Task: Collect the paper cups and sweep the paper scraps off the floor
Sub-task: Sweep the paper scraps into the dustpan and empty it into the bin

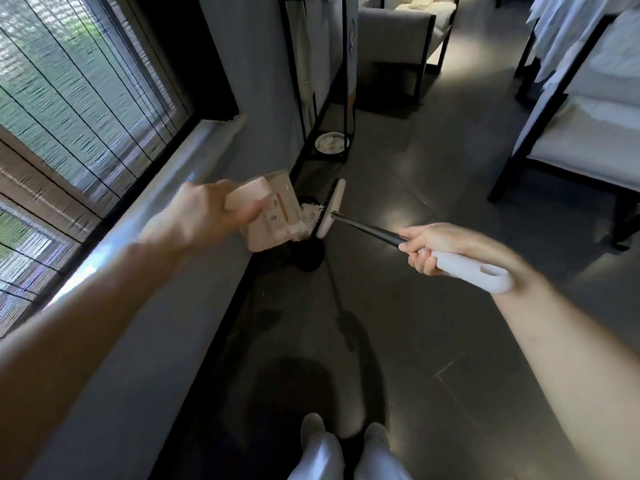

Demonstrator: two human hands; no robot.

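My left hand (204, 216) grips a tan cardboard box (273, 216), tilted with its open side toward the floor by the wall. White paper scraps (311, 211) lie on the dark floor just at the box's mouth. My right hand (429, 247) holds a broom by its white handle (471, 271); the dark shaft runs left to the white broom head (330, 209), which stands against the scraps on their right side. No paper cup shows.
A grey wall and window sill (194, 157) run along the left. A black metal rack (325, 98) with a round white dish (331, 143) stands beyond the box. White-cushioned chairs (571, 133) stand at right and at the far end. My feet (346, 434) are below.
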